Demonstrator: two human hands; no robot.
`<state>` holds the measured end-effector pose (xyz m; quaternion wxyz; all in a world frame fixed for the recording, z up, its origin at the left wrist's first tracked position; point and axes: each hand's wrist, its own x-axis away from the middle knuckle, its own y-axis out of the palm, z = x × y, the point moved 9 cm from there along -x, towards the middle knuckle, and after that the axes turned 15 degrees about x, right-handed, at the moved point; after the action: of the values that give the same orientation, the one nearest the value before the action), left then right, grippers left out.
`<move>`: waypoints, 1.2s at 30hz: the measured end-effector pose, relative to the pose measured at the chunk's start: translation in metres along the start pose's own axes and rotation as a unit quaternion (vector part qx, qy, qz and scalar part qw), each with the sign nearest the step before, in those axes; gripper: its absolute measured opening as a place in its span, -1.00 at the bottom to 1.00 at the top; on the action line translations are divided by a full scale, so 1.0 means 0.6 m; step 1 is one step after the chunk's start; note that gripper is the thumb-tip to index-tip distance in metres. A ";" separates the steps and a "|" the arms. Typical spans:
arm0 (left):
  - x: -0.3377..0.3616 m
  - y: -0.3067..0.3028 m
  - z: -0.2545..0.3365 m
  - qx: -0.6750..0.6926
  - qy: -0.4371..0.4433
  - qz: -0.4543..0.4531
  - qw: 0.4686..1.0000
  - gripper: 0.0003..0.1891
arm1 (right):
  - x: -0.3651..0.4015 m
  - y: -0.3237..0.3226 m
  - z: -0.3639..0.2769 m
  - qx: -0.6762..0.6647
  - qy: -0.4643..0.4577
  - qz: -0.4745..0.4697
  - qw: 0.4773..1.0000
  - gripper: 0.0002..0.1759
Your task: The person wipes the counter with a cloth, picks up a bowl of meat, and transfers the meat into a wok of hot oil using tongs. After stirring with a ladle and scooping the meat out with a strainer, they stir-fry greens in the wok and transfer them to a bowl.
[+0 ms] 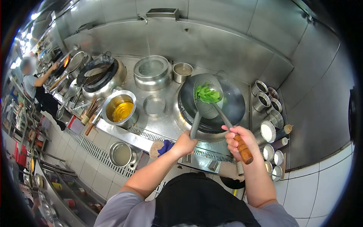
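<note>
In the head view my left hand is closed around the metal handle of a perforated strainer, held tilted above the wok. Bright green vegetable pieces lie in the strainer. My right hand grips the wooden handle of a long ladle. Its shaft reaches up to the greens, and its head is hard to make out among them. The dark wok sits on the right burner, partly hidden behind both tools.
A pot of yellow oil stands on the left. Behind are a lidded steel pot and a small pot. Seasoning containers and bottles line the right side. Further left, another person works over a flame.
</note>
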<state>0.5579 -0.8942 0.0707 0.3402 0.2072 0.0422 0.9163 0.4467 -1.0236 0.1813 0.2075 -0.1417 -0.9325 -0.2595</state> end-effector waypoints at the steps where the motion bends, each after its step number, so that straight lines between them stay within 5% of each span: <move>1: -0.002 -0.001 0.001 0.016 -0.001 -0.003 1.000 -0.77 | -0.005 0.001 -0.006 -0.038 0.002 -0.036 0.999 -0.68; 8: -0.006 0.002 0.000 0.221 -0.107 -0.071 0.967 -0.86 | 0.039 0.037 -0.045 -0.127 -0.075 -0.141 0.979 -0.60; 12: 0.004 -0.024 0.019 0.194 -0.091 -0.043 0.976 -0.87 | 0.052 -0.002 -0.043 -0.089 -0.064 -0.075 0.991 -0.58; 16: -0.015 -0.044 0.024 0.038 -0.015 -0.018 0.999 -0.82 | 0.033 -0.021 -0.029 0.073 -0.017 0.041 0.996 -0.64; 18: -0.019 -0.050 0.059 -0.228 0.203 0.070 0.950 -0.69 | 0.015 -0.005 -0.028 0.101 -0.016 0.063 0.993 -0.69; 19: 0.009 -0.033 0.088 -0.257 0.140 0.056 0.955 -0.49 | 0.002 0.004 -0.027 0.040 -0.012 0.047 0.998 -0.71; 22: -0.006 -0.038 0.076 -0.294 0.110 0.078 0.946 -0.49 | -0.005 0.016 -0.034 -0.039 -0.014 0.009 0.999 -0.69; 26: -0.008 -0.061 0.096 -0.315 0.185 0.116 0.924 -0.50 | 0.028 0.038 -0.049 -0.130 -0.083 -0.104 0.983 -0.54; 29: -0.028 -0.074 0.059 0.004 0.030 0.020 0.999 -0.77 | 0.023 0.015 -0.019 -0.189 -0.158 -0.190 0.951 -0.43; 36: -0.023 -0.093 0.039 0.197 -0.033 -0.019 0.980 -0.85 | -0.006 -0.031 0.020 -0.124 -0.064 -0.133 0.981 -0.54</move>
<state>0.6104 -0.8618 0.0750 0.3112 0.2996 0.2150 0.8759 0.4388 -1.0331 0.1623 0.0918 -0.0573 -0.9150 -0.3888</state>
